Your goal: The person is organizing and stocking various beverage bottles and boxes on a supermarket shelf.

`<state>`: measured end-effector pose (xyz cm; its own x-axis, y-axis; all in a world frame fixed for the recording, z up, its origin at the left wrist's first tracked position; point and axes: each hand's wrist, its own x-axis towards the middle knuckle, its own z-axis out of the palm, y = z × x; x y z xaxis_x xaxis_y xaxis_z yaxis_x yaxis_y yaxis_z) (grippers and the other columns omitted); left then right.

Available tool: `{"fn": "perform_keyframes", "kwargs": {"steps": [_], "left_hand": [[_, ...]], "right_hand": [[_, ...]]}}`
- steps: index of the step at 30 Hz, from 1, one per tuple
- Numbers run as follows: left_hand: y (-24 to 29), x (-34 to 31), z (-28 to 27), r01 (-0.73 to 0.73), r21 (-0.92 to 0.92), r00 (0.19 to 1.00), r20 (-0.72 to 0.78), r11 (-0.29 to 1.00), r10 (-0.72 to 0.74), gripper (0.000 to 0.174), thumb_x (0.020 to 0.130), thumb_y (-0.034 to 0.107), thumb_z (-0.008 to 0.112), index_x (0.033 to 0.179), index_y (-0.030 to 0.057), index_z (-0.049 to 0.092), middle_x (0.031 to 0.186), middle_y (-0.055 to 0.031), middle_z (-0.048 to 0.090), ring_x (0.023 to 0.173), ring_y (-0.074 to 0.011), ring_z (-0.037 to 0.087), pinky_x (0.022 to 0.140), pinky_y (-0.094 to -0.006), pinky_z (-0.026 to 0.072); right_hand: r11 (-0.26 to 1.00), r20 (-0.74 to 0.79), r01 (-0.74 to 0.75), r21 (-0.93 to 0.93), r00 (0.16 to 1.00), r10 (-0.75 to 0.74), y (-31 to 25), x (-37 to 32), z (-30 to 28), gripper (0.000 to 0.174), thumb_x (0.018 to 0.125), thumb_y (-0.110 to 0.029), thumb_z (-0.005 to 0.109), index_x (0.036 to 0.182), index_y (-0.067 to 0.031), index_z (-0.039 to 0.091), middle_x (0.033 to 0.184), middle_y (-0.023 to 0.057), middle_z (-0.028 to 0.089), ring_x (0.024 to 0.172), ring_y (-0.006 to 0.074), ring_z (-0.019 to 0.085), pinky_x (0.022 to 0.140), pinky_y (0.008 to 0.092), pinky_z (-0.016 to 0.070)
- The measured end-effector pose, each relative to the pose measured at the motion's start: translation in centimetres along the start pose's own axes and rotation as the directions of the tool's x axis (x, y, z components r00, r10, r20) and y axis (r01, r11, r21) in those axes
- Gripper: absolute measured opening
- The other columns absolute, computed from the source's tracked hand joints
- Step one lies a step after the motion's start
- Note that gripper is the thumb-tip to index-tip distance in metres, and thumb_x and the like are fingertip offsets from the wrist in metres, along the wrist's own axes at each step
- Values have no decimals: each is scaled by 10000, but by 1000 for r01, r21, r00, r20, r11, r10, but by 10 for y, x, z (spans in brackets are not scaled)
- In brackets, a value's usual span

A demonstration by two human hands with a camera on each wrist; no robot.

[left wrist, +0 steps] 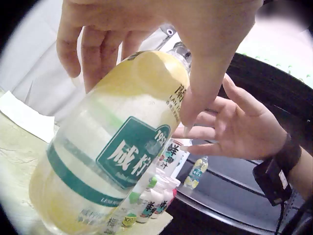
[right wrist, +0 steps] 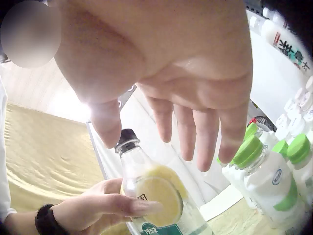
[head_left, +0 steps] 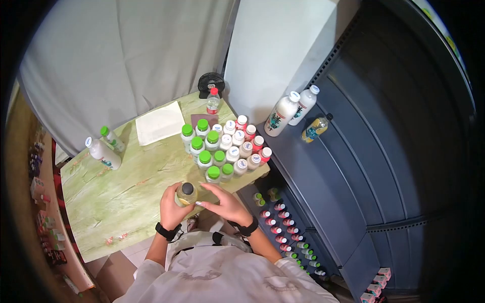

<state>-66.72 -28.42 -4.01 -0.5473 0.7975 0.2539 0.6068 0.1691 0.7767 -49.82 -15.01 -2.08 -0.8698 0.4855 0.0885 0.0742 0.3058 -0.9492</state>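
Observation:
My left hand [head_left: 173, 208] grips a lemon drink bottle [left wrist: 117, 142] with a black cap, a yellow lemon picture and a green label. In the head view the bottle is over the table's near edge, cap up. My right hand [head_left: 226, 206] is to the right of the bottle, fingers extended and thumb toward it, holding nothing. In the right wrist view, the right hand's fingers [right wrist: 203, 137] spread above the bottle's shoulder, the thumb beside its black cap [right wrist: 128, 137]. The left thumb lies across the bottle's front in that view.
Several green-capped bottles [head_left: 204, 157] and white- and red-capped bottles stand grouped on the marbled table [head_left: 121, 202]. A white bottle [head_left: 104, 154], paper sheet [head_left: 160, 123] and small black fan [head_left: 210, 85] are also there. On the right, a dark shelf [head_left: 323, 171] carries another lemon drink bottle [head_left: 316, 129].

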Motion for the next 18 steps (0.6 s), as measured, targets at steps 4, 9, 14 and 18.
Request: {"fn": "perform_keyframes", "kwargs": {"steps": [4, 9, 14, 18], "left_hand": [[34, -11, 16, -85, 56, 996, -13, 995, 86, 656, 578, 129, 819, 1170, -5, 569, 1070, -191, 619, 999, -372, 609, 874, -427, 494], [75, -17, 48, -148, -6, 988, -36, 989, 147, 638, 588, 146, 810, 1163, 7, 571, 1050, -186, 618, 981, -371, 609, 865, -424, 494], [113, -26, 88, -134, -69, 988, 70, 989, 139, 639, 589, 183, 820, 1159, 23, 581, 1056, -179, 620, 991, -364, 609, 873, -422, 491], [136, -31, 123, -143, -136, 973, 160, 980, 164, 649, 589, 189, 825, 1170, 24, 585, 1067, -175, 623, 1026, -356, 605, 900, -422, 484]], "right_hand": [[1000, -13, 28, -1, 1000, -28, 5, -27, -18, 592, 899, -224, 715, 1398, -12, 476, 1415, 163, 515, 1313, 265, 491, 1083, 353, 382], [998, -49, 68, -1, 996, -68, 3, -64, -55, 563, 899, -198, 715, 1374, 6, 492, 1407, 165, 517, 1308, 264, 493, 1079, 354, 388], [992, -152, 125, -26, 980, -127, 12, -101, -85, 573, 896, -207, 716, 1374, 13, 489, 1383, 191, 517, 1278, 298, 515, 1047, 363, 409], [985, -219, 160, -66, 961, -171, 19, -125, -108, 535, 879, -168, 715, 1340, 22, 520, 1375, 193, 516, 1281, 302, 508, 1055, 364, 400]]}}
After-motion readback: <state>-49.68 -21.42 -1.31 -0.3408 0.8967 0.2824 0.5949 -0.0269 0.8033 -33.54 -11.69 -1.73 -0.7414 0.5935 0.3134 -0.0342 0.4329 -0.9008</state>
